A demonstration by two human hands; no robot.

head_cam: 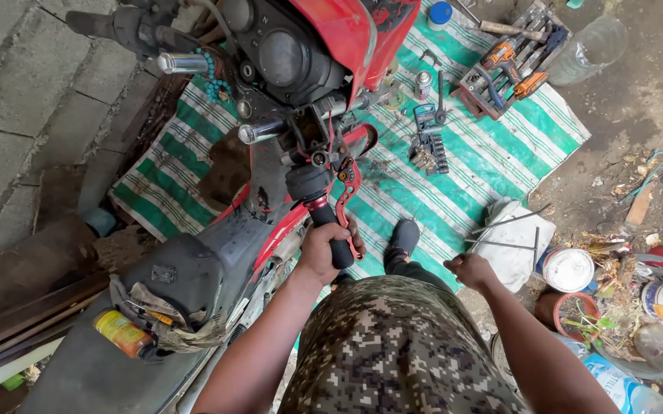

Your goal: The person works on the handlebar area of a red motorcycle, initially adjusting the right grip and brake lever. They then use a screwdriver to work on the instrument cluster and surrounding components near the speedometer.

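Left hand (pixel 322 249) wrapped tight around black handlebar grip (pixel 337 241) of red motorcycle (pixel 293 54); grip juts up out of fist toward red brake lever (pixel 349 192) just beside fingers. Right hand (pixel 469 270) loosely curled, holding nothing, well apart from grip, hanging over edge of green-striped tarp (pixel 492 153) near white cloth (pixel 512 238). Socket set (pixel 429 149) and tool tray (pixel 509 57) lie farther out on tarp.
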